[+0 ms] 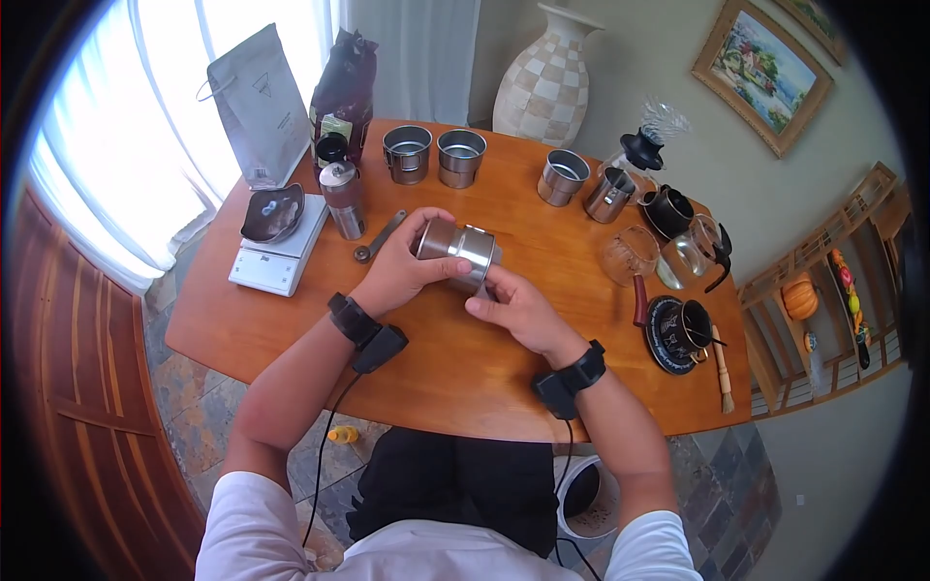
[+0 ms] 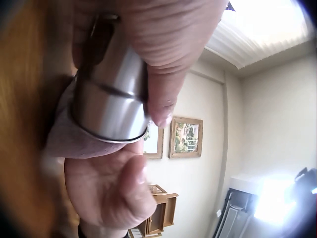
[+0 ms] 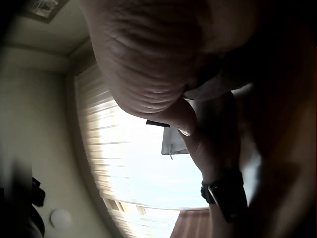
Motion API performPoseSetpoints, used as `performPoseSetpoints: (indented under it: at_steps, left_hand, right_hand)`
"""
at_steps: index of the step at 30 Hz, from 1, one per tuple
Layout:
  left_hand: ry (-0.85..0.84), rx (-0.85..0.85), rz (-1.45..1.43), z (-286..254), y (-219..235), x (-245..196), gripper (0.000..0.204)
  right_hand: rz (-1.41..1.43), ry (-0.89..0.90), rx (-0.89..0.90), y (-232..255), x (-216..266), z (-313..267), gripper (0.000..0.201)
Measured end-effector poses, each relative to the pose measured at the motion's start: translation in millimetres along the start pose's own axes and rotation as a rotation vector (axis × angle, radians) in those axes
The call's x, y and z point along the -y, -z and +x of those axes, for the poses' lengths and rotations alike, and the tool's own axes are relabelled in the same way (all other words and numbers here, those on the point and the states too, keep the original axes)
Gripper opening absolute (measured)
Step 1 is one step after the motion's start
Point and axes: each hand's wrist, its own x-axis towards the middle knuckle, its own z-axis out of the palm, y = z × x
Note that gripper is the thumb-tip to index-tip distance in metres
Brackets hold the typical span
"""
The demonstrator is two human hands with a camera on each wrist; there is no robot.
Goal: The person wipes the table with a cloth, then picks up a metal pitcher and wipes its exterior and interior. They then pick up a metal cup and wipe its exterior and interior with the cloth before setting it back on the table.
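Note:
Over the middle of the table, my left hand (image 1: pixel 397 271) grips a shiny stainless steel cup (image 1: pixel 479 250), tilted on its side, with fingers over the top and thumb along the near side. My right hand (image 1: pixel 528 315) is at the cup's right end, its fingers partly hidden behind the metal. In the left wrist view, a pale cloth (image 2: pixel 81 141) lies against the cup's lower side, between it and my right palm. The right wrist view is dark, and there the cup is mostly hidden by my hand.
Left are a scale (image 1: pixel 266 274) bearing a dark dish (image 1: pixel 274 215), a hand grinder (image 1: pixel 343 201) and its crank (image 1: pixel 380 236). Steel cups (image 1: pixel 460 160) stand at the back. Right are a steel pitcher (image 1: pixel 609 197), glass carafe (image 1: pixel 686 257), black cup (image 1: pixel 690 324) and brush (image 1: pixel 723 373).

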Motion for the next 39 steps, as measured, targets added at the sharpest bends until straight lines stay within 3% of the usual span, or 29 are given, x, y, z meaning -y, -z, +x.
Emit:
performPoseSetpoints:
  at_steps: [2,4,6,8,12,14,16,21,23,24,25,26,27,28,29,30,32,33,34,35,38,39]
  left_hand:
    - [-0.068,-0.015,0.042,-1.0,-1.6,-1.4,0.060]
    - [-0.162,-0.052,0.081,-2.3,-3.4,0.0,0.054]
    - [-0.119,-0.054,0.068,-3.0,-3.9,-0.6,0.053]
    - [-0.075,-0.053,0.055,-4.6,-5.4,-2.0,0.051]
    - [-0.017,-0.035,0.062,-5.3,-11.0,-3.7,0.050]
    - [0.004,-0.055,0.029,-5.7,-12.0,-5.7,0.051]
    - [0.245,-0.050,-0.196,-6.3,-13.1,-10.5,0.051]
    - [0.204,-0.034,-0.164,-6.1,-11.9,-7.7,0.044]
    - [0.147,-0.048,-0.084,-6.9,-12.2,-3.9,0.045]
    - [0.011,-0.064,0.040,-7.7,-13.2,-2.4,0.048]
    - [-0.124,-0.080,0.165,-8.4,-14.1,-1.9,0.052]
    - [-0.124,-0.077,0.167,-9.0,-16.0,-2.0,0.052]
    - [-0.241,-0.092,0.236,-8.9,-18.3,-2.5,0.054]
    - [-0.360,-0.107,0.305,-8.6,-19.4,-3.2,0.055]
    - [-0.362,-0.104,0.307,-8.0,-19.3,-2.0,0.055]
    - [-0.292,-0.133,0.223,-7.2,-19.5,1.1,0.054]
    - [-0.220,-0.162,0.138,-6.4,-16.8,-0.8,0.053]
    - [-0.015,-0.071,0.036,-5.3,-9.6,-5.4,0.053]
    - [0.189,0.019,-0.066,-4.6,-5.6,-8.4,0.052]
    - [0.190,0.020,-0.065,-3.9,-5.4,-7.7,0.052]
    - [0.207,0.027,-0.103,-2.4,-8.5,0.0,0.051]
    - [0.092,-0.018,-0.039,-3.0,-11.1,4.6,0.052]
  right_hand:
    - [0.575,0.059,-0.042,-7.3,0.0,3.8,0.046]
    - [0.528,0.054,0.003,-5.0,3.6,0.7,0.045]
    - [0.485,0.048,0.045,-1.8,4.6,-3.1,0.043]
    - [-0.073,-0.048,0.058,-0.3,5.8,-5.9,0.040]
    - [-0.290,-0.007,-0.014,-1.5,12.6,-6.1,0.031]
    - [-0.756,0.562,-0.132,4.8,6.4,-0.5,0.017]
    - [-0.830,0.570,-0.162,5.3,13.1,-1.9,0.014]
    - [-0.882,0.549,-0.178,0.4,9.8,-1.3,0.015]
    - [-0.557,0.353,-0.185,-9.0,14.4,-3.3,0.016]
    - [-0.556,0.354,-0.186,-8.8,15.4,-4.1,0.016]
    - [-0.264,0.158,-0.156,-8.1,16.2,-4.9,0.018]
    - [0.030,-0.036,-0.124,-7.5,16.8,-6.2,0.020]
    - [0.033,-0.034,-0.127,-5.9,18.3,-7.0,0.020]
    - [0.206,-0.085,-0.141,-3.0,20.3,-7.1,0.021]
    - [0.378,-0.136,-0.154,-1.2,21.5,-7.0,0.022]
    - [0.378,-0.135,-0.156,-1.5,21.6,-7.0,0.022]
    - [-0.155,0.038,-0.247,-3.5,20.1,-7.0,0.020]
    - [-0.155,0.037,-0.247,-2.8,14.9,-4.0,0.020]
    - [-0.339,0.294,-0.298,-1.8,9.2,1.7,0.019]
    - [-0.524,0.553,-0.347,-1.0,5.0,4.6,0.019]
    - [-0.495,0.437,-0.340,-2.9,5.3,0.5,0.018]
    - [-0.495,0.438,-0.340,-3.4,9.0,-1.7,0.018]
